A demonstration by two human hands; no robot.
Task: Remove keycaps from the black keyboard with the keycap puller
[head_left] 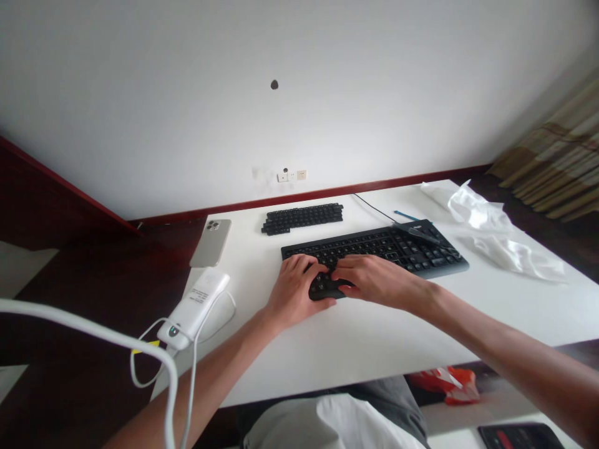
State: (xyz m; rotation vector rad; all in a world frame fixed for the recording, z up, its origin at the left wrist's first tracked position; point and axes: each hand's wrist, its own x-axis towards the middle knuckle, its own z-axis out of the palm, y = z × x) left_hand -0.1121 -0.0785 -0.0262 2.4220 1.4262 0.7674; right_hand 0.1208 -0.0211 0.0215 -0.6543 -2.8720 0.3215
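A black keyboard lies slantwise on the white table. My left hand rests over its near left corner, fingers bent on the keys and thumb along the front edge, gripping the keyboard. From the right, my right hand reaches to the same lower left keys. Its index finger and thumb are bent close together there; anything between them is too small or hidden to make out. Behind the keyboard sits a block of black keycaps in rows. A dark, partly clear object lies across the keyboard's right part.
A phone and a white power bank with a white cable occupy the left side. At the back right are a thin blue stick and crumpled white plastic wrapping. The wall rises behind the table.
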